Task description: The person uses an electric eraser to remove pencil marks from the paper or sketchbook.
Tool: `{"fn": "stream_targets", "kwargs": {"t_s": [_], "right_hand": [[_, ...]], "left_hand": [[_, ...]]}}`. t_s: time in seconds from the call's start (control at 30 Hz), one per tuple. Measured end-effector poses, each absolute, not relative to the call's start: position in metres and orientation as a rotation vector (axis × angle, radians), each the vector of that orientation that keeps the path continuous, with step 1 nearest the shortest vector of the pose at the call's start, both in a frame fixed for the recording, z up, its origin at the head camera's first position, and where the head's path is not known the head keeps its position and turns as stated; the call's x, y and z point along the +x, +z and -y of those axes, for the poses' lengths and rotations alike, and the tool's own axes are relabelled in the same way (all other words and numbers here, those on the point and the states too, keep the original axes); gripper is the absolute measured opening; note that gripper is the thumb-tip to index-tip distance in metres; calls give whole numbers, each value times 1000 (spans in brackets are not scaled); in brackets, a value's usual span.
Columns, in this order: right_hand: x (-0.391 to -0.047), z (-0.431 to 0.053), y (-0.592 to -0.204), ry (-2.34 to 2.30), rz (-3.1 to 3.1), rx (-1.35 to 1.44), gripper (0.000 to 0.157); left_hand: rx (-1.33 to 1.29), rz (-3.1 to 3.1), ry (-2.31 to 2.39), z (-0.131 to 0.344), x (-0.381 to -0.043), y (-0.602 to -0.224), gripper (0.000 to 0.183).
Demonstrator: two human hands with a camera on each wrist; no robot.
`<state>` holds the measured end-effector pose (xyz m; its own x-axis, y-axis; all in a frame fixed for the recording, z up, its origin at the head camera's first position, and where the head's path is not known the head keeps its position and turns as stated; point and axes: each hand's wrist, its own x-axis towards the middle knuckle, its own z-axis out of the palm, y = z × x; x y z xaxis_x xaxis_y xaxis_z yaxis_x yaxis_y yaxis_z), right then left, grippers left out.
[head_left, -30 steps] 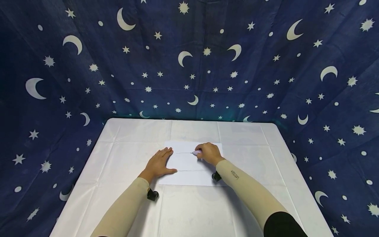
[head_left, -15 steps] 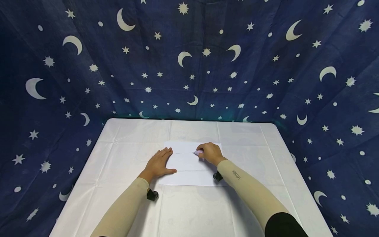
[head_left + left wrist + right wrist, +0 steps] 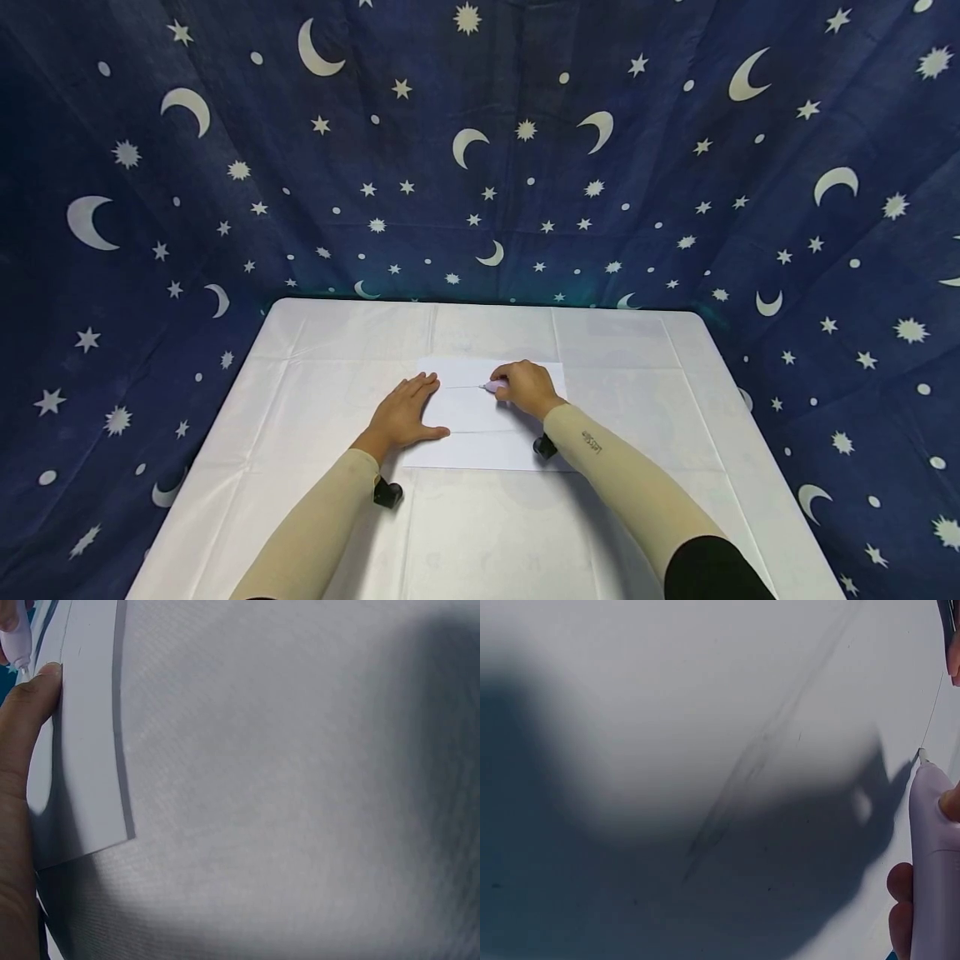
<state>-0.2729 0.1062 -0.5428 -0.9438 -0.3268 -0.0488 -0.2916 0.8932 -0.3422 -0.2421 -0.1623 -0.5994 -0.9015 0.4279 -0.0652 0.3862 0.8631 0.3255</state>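
Head view: left hand [image 3: 402,414] lies flat, fingers spread, pinning the paper sheet [image 3: 480,433] mid-surface; right hand [image 3: 527,387] grips a lilac pen [image 3: 494,386].
Left wrist: thumb [image 3: 26,720] on the sheet's edge; best kept firm.
Right wrist: pen tip [image 3: 922,754] at the line's end; steady, light pressure suits.
Room: white-clothed surface [image 3: 315,367], moon-and-star backdrop [image 3: 480,150].

The left hand [image 3: 402,413] lies flat with fingers straight. The right hand [image 3: 525,387] is curled tight, fingers bent in.
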Motion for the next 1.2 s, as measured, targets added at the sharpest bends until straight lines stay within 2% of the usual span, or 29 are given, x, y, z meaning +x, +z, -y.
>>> {"fn": "stream_targets", "kwargs": {"t_s": [0.73, 1.2], "right_hand": [[-273, -122, -543, -499, -2970, -434, 22], [-273, -113, -542, -535, -2953, -475, 24]], "left_hand": [[625, -2904, 451, 162, -241, -599, 102], [643, -2898, 464, 163, -241, -599, 102]]}}
